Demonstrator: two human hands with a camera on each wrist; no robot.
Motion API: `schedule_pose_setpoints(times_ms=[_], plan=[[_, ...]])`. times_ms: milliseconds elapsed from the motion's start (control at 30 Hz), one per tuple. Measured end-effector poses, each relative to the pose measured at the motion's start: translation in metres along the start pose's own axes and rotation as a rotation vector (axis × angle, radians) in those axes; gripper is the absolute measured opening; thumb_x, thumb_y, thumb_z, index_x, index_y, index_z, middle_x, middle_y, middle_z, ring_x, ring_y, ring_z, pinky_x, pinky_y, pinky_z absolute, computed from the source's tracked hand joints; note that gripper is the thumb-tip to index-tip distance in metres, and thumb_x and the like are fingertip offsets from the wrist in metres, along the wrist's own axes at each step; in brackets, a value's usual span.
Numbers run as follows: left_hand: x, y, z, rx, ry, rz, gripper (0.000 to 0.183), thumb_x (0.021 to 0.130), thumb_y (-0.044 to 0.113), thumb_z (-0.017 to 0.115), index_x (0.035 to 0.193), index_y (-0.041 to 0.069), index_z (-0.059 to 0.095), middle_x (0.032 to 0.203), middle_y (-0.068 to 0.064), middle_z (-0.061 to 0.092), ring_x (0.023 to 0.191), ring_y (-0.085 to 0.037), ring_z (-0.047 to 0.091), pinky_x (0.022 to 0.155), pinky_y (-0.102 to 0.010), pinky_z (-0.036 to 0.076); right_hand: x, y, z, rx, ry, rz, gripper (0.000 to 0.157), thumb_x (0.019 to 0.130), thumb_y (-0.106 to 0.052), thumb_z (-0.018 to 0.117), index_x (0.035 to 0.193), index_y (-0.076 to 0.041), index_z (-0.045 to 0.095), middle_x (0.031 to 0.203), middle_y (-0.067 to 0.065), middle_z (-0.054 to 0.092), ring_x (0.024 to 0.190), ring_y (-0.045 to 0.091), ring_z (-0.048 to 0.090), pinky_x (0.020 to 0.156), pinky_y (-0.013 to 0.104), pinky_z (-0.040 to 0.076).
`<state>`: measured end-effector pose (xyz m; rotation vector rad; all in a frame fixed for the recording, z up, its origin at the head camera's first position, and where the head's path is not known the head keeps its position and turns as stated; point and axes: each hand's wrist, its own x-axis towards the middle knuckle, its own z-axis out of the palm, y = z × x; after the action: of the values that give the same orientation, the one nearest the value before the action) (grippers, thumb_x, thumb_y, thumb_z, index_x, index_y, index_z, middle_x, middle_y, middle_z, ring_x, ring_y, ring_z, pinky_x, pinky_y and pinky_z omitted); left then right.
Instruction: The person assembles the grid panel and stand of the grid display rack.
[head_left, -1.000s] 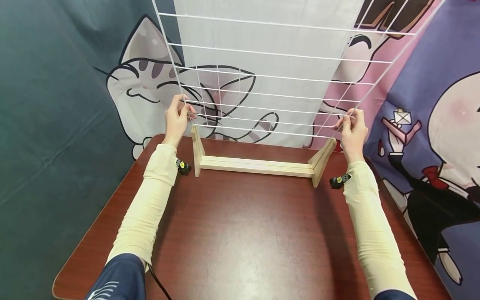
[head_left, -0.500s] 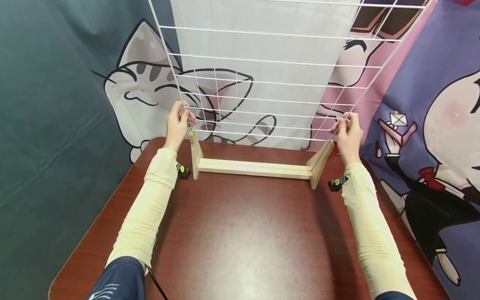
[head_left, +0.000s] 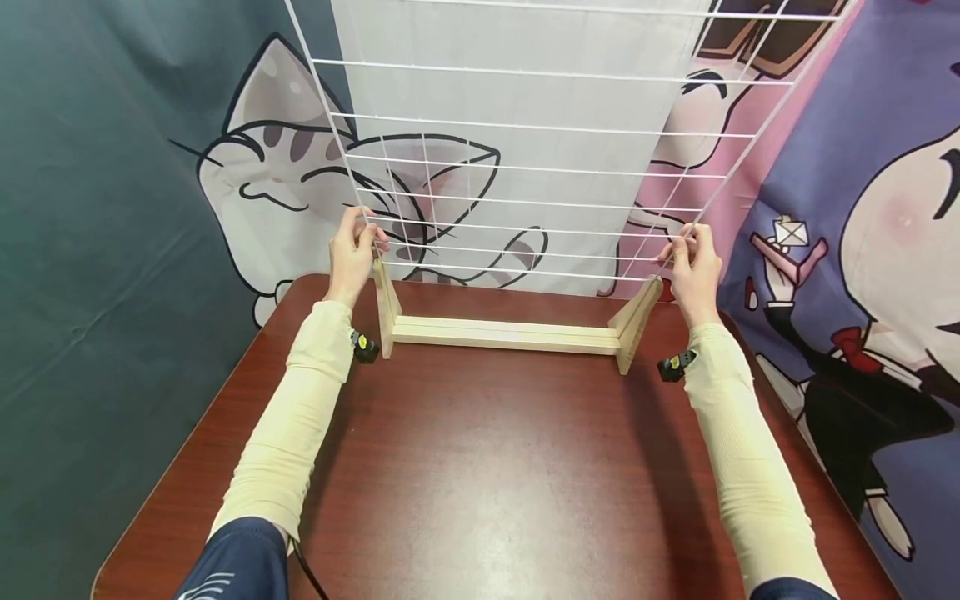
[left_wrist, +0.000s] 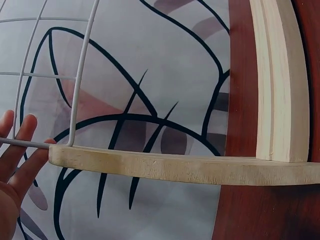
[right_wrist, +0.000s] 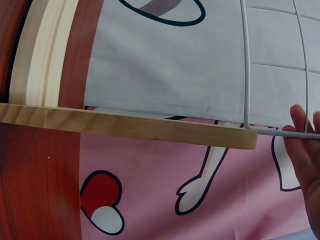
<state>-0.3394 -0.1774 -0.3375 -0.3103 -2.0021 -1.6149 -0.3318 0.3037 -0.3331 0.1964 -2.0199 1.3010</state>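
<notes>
2 hands (head_left: 351, 260) on 1 grid (head_left: 525, 125)

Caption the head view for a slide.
Both hands hold a white wire grid by its sides at the top of a wooden stand.

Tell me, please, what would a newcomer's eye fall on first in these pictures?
First, the white wire grid, rising above the pale wooden stand at the far part of the brown table, with the left grip and the right grip pinching its sides near the bottom. Next, the cartoon cat on the backdrop, toward the left of the head view.
</notes>
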Motion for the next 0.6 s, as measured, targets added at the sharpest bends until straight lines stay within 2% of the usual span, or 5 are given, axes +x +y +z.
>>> schedule_pose_setpoints(times_ms=[167,267,367,500,600], plan=[[-0.002,0.003,0.001,0.038,0.005,0.029,0.017,0.1,0.004,0.046,0.114,-0.005,0.05,0.089,-0.032,0.064,0.073,-0.023,0.069,0.069,-0.03,0.056,-0.005,-0.01,-0.002,0.032,-0.032,0.019,0.003,0.099,-0.008,0.05,0.097,-0.006,0.051,0.065,-0.014,0.061,0.062,-0.004,0.061,0.066,0.011,0.048],[-0.003,0.006,0.001,0.087,0.01,0.047,0.019,0.1,0.005,0.047,0.114,-0.006,0.05,0.088,-0.031,0.066,0.074,-0.019,0.069,0.069,-0.026,0.052,-0.009,-0.015,-0.002,0.06,-0.05,0.052,0.008,0.099,-0.008,0.049,0.094,-0.013,0.049,0.066,-0.011,0.061,0.063,-0.002,0.064,0.064,0.011,0.051],[0.002,-0.007,0.002,0.143,0.023,0.062,0.019,0.101,0.014,0.048,0.112,-0.002,0.052,0.086,-0.022,0.07,0.068,-0.017,0.063,0.065,-0.019,0.043,-0.009,-0.008,-0.002,0.002,-0.049,0.057,0.006,0.101,-0.012,0.048,0.095,-0.01,0.047,0.066,-0.012,0.06,0.063,-0.003,0.063,0.065,0.011,0.05],[0.009,-0.024,0.002,0.16,0.033,0.065,0.021,0.102,0.024,0.047,0.108,0.004,0.053,0.084,-0.015,0.071,0.059,-0.012,0.05,0.06,-0.019,0.034,-0.005,0.009,-0.002,-0.094,-0.051,0.063,0.007,0.102,-0.018,0.046,0.099,-0.012,0.046,0.067,-0.017,0.058,0.062,-0.01,0.06,0.063,0.01,0.047],[0.011,-0.024,0.003,0.15,0.032,0.058,0.023,0.102,0.023,0.046,0.108,0.002,0.052,0.085,-0.016,0.071,0.062,-0.002,0.053,0.062,-0.019,0.035,-0.003,0.013,-0.002,-0.071,-0.076,0.087,0.004,0.102,-0.018,0.044,0.1,-0.015,0.044,0.068,-0.013,0.057,0.062,-0.01,0.061,0.062,0.01,0.049]])
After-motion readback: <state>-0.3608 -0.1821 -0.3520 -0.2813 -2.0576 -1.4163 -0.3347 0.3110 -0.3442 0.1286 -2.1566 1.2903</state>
